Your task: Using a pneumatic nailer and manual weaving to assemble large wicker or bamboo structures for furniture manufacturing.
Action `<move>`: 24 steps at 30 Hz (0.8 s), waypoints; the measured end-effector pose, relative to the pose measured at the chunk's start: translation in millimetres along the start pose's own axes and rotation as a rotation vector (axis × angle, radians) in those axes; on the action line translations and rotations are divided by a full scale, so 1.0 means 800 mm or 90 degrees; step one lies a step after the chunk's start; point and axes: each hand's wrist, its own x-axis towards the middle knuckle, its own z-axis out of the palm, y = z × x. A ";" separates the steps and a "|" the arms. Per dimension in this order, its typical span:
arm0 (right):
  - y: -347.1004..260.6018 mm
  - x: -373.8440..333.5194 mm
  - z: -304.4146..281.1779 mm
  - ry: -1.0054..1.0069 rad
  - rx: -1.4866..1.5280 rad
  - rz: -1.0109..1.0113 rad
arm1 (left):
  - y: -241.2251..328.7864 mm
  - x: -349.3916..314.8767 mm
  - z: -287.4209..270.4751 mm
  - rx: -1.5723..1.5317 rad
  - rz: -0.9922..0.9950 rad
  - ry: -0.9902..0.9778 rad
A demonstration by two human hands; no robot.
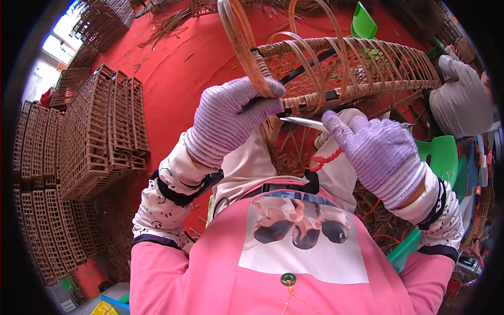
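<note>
A long, half-woven wicker basket [386, 84] with cane wrapped along its rims lies across my knees and reaches away to the right. My left hand [231, 113], in a ribbed lilac glove, closes round a thick cane strip [239, 39] at the basket's near-left corner. Loose cane loops [310, 52] arch above the rim. My right hand [375, 149], gloved alike, grips a silvery pointed blade [304, 123]. Its tip points left, just below the basket corner and close to my left fingers. The blade's handle is hidden in my palm.
Stacks of brown woven crates [100, 131] stand at the left. Red sheeting [173, 68] covers the floor, with cane scraps on it. Green plastic chairs [443, 157] are at the right. Another person's grey-clad leg [462, 94] is near the basket's far end.
</note>
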 end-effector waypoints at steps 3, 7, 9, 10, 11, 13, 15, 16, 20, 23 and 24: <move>0.001 -0.003 0.005 0.005 0.011 0.006 | 0.002 0.001 0.005 0.073 0.064 0.001; 0.002 -0.001 0.006 0.022 0.007 -0.013 | -0.004 0.000 0.008 -0.007 0.007 -0.005; 0.002 0.001 0.003 0.010 0.004 -0.009 | -0.010 0.001 0.010 0.108 0.077 0.013; 0.001 0.001 0.003 0.007 0.004 -0.008 | -0.010 0.001 0.010 0.105 0.077 0.011; 0.002 0.000 0.004 0.019 -0.007 -0.014 | -0.007 0.001 0.010 0.146 0.097 -0.004; 0.006 -0.001 0.004 0.031 -0.017 -0.019 | 0.000 0.004 0.011 0.187 0.116 -0.023; 0.016 0.003 -0.002 0.044 -0.066 -0.033 | -0.003 0.013 0.011 0.223 0.136 -0.013; 0.027 0.008 -0.003 0.047 -0.056 -0.068 | -0.006 0.017 0.011 0.191 0.101 -0.032; 0.058 0.000 -0.007 -0.037 0.245 -0.062 | -0.023 0.011 0.008 0.147 0.085 -0.045; 0.044 -0.031 0.034 -0.028 0.430 0.043 | -0.026 0.015 0.007 0.149 0.101 -0.038; 0.036 -0.037 0.055 -0.006 0.489 0.036 | -0.024 0.017 0.007 0.165 0.103 -0.043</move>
